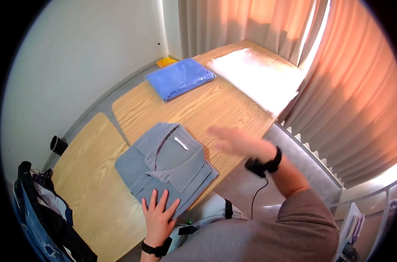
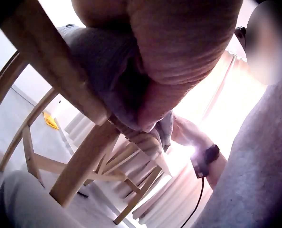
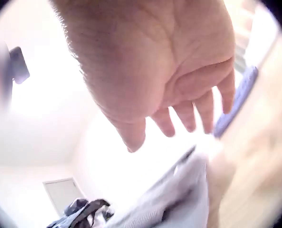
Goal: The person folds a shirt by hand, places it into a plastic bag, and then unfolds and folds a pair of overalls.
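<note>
Because the folded grey collared shirt (image 1: pixel 167 161) lies right at the near edge of the wooden table (image 1: pixel 176 114), the left hand (image 1: pixel 159 218) matters most; its fingers rest straight and spread on the lower part of the cloth, touching rather than clutching it; the thumb is hidden from the head view, so I cannot tell whether it also nips the layers from below. In the left wrist view cloth appears to hang past the table's edge; a drag toward the lap could skew the stacked folds or tip the bundle off.

The collar (image 1: pixel 185 174) stands open and uneven around its white label (image 1: pixel 181 143); a careless sweep could crease it. The right hand (image 1: pixel 237 140) hangs off to the shirt's side, blurred, fingers extended and holding nothing; with only one hand on the cloth, the unheld side could slip open; the cable (image 1: pixel 253 198) below its wrist camera (image 1: pixel 256 167) might snag on the table's edge.

Farther off lies a plastic-wrapped blue garment (image 1: pixel 181 78); beyond it, bright plastic sheets (image 1: pixel 259 81) reach the table's far side, washed out by glare; being slick and light, they could slide off if brushed.
</note>
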{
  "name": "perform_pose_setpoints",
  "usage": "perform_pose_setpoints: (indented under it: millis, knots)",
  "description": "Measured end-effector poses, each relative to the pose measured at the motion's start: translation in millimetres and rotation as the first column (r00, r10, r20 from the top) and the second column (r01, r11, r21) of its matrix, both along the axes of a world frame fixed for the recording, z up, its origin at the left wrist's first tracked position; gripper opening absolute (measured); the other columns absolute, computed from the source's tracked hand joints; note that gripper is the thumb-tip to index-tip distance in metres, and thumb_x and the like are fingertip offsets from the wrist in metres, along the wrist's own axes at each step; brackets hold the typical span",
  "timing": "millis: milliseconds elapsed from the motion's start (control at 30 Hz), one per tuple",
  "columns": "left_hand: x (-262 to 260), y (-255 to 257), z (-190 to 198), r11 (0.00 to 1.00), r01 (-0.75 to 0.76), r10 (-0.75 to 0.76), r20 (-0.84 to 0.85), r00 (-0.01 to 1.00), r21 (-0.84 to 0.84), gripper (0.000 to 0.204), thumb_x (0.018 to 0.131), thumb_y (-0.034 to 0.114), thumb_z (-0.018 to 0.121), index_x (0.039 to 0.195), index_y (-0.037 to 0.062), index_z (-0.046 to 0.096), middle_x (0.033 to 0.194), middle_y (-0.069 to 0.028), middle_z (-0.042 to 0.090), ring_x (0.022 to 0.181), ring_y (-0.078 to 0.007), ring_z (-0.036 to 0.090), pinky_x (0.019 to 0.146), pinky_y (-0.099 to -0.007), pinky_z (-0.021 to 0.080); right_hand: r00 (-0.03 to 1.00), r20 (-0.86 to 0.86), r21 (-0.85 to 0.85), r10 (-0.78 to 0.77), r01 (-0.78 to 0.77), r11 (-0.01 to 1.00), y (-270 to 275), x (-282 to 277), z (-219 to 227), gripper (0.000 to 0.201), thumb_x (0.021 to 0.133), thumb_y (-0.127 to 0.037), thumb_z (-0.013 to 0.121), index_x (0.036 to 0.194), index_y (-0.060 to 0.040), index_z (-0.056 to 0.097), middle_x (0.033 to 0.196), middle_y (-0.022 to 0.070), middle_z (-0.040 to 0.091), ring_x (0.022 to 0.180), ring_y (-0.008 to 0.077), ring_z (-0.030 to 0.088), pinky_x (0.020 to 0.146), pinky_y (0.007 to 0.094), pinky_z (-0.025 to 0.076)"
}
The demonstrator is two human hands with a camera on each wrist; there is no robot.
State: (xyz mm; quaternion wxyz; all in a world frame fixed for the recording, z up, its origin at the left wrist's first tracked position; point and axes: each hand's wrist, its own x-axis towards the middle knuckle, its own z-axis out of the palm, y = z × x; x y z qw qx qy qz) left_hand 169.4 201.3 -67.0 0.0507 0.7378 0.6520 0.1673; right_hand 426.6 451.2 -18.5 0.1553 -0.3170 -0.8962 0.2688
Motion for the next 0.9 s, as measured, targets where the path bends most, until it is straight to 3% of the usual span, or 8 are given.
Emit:
perform_pose_setpoints:
  millis: [67,133,233,300,367,567,767,900]
  knots:
    - [-0.9,-0.6,-0.9,1.0,0.003,-0.003,0.015,1.0,0.002,0.063,0.059,0.012,0.075,0.118,0.0267,0.061,0.136,-0.0098,0.046,0.131,-0.0383,0.033,0.101,-0.0643,0.02,0.956,0.119,0.086,-0.267,0.258,0.962,35.8,18.9,42.1,0.045,0.085,-0.035,0.061,0.121,-0.0083,0.058,0.116,0.0174,0.06,0.105,0.033,0.059,0.09,0.0384,0.046]
    - [-0.9,-0.3,-0.6,1.0,0.001,-0.001,0.012,1.0,0.003,0.063,0.059,0.012,0.075,0.118,0.0268,0.061,0.136,-0.0097,0.046,0.131,-0.0384,0.033,0.102,-0.0642,0.02,0.886,-0.017,0.211,-0.464,0.457,0.864,99.0,44.4,38.8,0.032,0.086,-0.028,0.06,0.109,-0.0065,0.065,0.104,0.0171,0.065,0.096,0.0335,0.062,0.085,0.0385,0.048]
    - [-0.3,-0.4,-2.0,1.0,-0.006,0.006,0.009,1.0,0.007,0.06,0.058,0.014,0.077,0.115,0.0235,0.063,0.137,-0.0101,0.045,0.132,-0.0382,0.031,0.104,-0.0627,0.018,0.798,-0.076,0.404,-0.598,0.573,0.713,194.1,93.4,6.3,0.024,0.083,-0.02,0.059,0.1,-0.0039,0.067,0.098,0.0171,0.066,0.092,0.0339,0.063,0.082,0.0381,0.05]
    - [0.0,0.1,-2.2,1.0,-0.009,0.009,0.001,1.0,0.005,0.058,0.056,0.014,0.078,0.112,0.0202,0.065,0.138,-0.0105,0.044,0.133,-0.0378,0.029,0.106,-0.0612,0.016,0.757,-0.08,0.446,-0.649,0.609,0.656,210.0,100.8,-4.3,0.023,0.083,-0.018,0.059,0.097,-0.0027,0.067,0.095,0.0176,0.067,0.091,0.0342,0.063,0.08,0.0384,0.05]
    - [1.2,-0.1,-1.3,1.0,-0.016,0.016,0.003,1.0,-0.003,0.056,0.056,0.015,0.078,0.111,0.0187,0.066,0.138,-0.0106,0.044,0.133,-0.0379,0.03,0.106,-0.0607,0.016,0.591,0.143,0.411,-0.794,0.695,0.591,210.6,97.2,-6.5,0.023,0.08,-0.019,0.06,0.092,-0.0011,0.067,0.095,0.0189,0.067,0.091,0.0342,0.063,0.077,0.0398,0.051]
    - [2.0,0.3,-3.0,0.999,-0.031,0.031,0.004,0.999,-0.008,0.053,0.058,0.016,0.077,0.11,0.0179,0.066,0.138,-0.0114,0.045,0.133,-0.0383,0.029,0.106,-0.0606,0.015,0.437,0.207,0.394,-0.875,0.782,0.484,234.6,97.4,-25.5,0.029,0.08,-0.027,0.063,0.092,-0.0008,0.067,0.095,0.0193,0.067,0.09,0.0338,0.064,0.075,0.0403,0.052]
    - [3.2,0.6,-0.5,0.999,-0.038,0.038,0.005,0.999,-0.025,0.053,0.058,0.015,0.077,0.11,0.0175,0.066,0.138,-0.012,0.044,0.133,-0.0384,0.029,0.106,-0.0606,0.014,0.543,0.25,0.401,-0.801,0.695,0.596,219.2,96.0,-20.7,0.02,0.082,-0.016,0.055,0.09,-0.0027,0.068,0.096,0.0185,0.067,0.089,0.033,0.066,0.074,0.0397,0.053]
    - [2.4,0.1,-0.1,0.998,-0.036,0.036,-0.001,0.999,-0.042,0.054,0.058,0.015,0.077,0.11,0.0175,0.066,0.138,-0.012,0.044,0.134,-0.0383,0.029,0.107,-0.0605,0.014,0.479,0.183,0.41,-0.858,0.757,0.51,234.4,94.9,-28.3,0.021,0.084,-0.014,0.052,0.089,-0.0028,0.068,0.094,0.0178,0.068,0.088,0.0339,0.065,0.074,0.04,0.053]
